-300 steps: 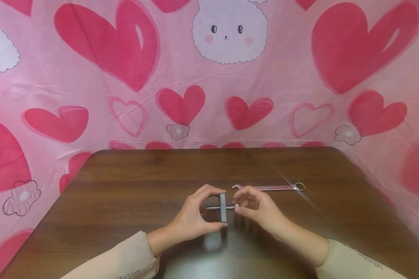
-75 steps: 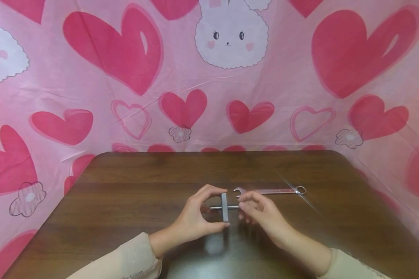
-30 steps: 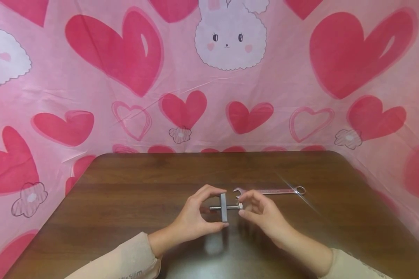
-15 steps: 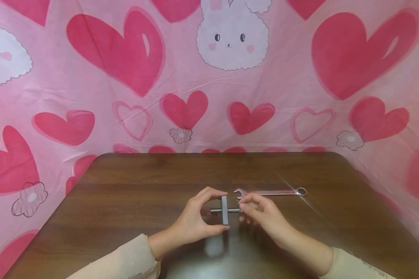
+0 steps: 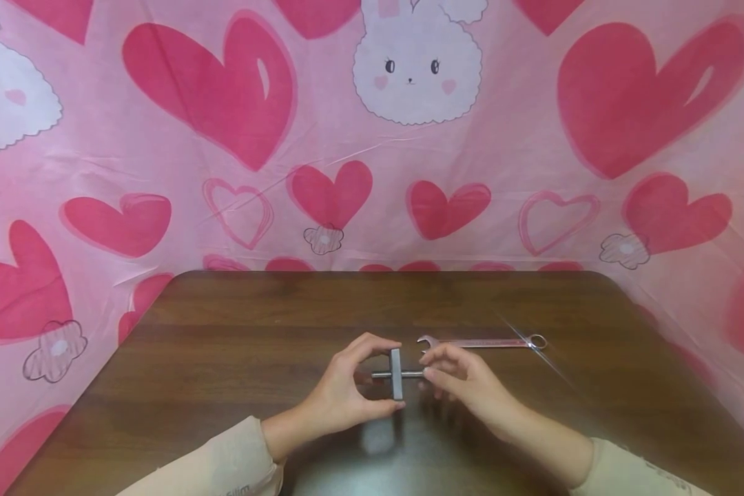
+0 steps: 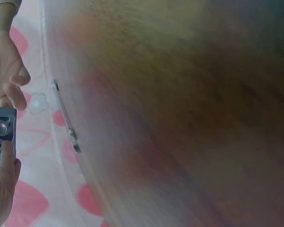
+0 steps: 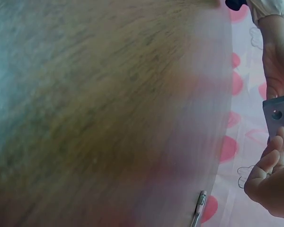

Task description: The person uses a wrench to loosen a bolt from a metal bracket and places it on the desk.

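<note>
In the head view, my left hand [image 5: 341, 389] grips a small grey metal plate [image 5: 397, 387] by its top and bottom edges, between fingers and thumb. A silver bolt [image 5: 412, 374] passes crosswise through the plate and sticks out on both sides. My right hand [image 5: 471, 386] pinches the bolt's right end with thumb and index finger, hiding its head. In the left wrist view the plate [image 6: 10, 116] shows holes in its face. The right wrist view shows a round hole in the plate [image 7: 272, 124], near the right hand's fingertips [image 7: 272, 143].
A silver combination wrench [image 5: 483, 342] lies on the brown wooden table [image 5: 254, 303], just beyond the right hand. Behind the table hangs a pink cloth [image 5: 403, 151] printed with hearts and a rabbit face.
The right hand's fingers shift back and forth at the bolt's end; its head showed one second ago and is covered now. The left hand keeps its grip on the plate, nearly still.
</note>
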The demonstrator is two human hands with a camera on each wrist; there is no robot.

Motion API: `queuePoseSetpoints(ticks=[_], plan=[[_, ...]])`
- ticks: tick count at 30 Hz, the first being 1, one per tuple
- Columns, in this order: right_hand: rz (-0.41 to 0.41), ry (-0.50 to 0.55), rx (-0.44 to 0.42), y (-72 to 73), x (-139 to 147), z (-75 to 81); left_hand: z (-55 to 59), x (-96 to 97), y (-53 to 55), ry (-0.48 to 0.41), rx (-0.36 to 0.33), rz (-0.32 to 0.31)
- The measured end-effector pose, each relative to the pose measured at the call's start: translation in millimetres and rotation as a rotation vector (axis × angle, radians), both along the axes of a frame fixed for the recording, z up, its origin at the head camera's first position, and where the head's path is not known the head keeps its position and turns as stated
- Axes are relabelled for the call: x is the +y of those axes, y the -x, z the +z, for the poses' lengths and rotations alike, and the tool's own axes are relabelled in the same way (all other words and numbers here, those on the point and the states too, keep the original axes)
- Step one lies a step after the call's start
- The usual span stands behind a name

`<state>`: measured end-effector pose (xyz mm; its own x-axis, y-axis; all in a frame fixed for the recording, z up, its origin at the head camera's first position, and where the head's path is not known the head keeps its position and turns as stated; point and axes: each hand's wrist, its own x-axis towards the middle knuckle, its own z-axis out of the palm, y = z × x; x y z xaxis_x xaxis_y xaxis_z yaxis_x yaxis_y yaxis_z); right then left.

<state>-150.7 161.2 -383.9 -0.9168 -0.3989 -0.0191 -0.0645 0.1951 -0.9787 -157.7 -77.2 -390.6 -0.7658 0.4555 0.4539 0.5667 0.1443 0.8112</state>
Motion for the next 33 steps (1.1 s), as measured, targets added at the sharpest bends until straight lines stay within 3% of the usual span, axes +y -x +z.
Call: queuePoseSetpoints(ticks=[10, 18, 27, 33], plan=[[0.028, 0.031, -0.001, -0.6, 0.5, -1.2, 1.6, 1.6, -3.1, 0.023, -0.014, 0.003], [0.030, 0.044, 0.156, -4.9, 1.2, -0.9, 2.3, 0.2, -3.5, 0.039, -0.025, 0.031], [0.030, 0.005, -0.008, -2.9, 3.1, 3.0, 3.5, 0.9, -4.1, 0.044, -0.017, 0.028], [-0.018, 0.006, 0.035, -4.3, 2.3, 4.0, 4.6, 2.5, -3.8, 0.022, -0.004, 0.009]])
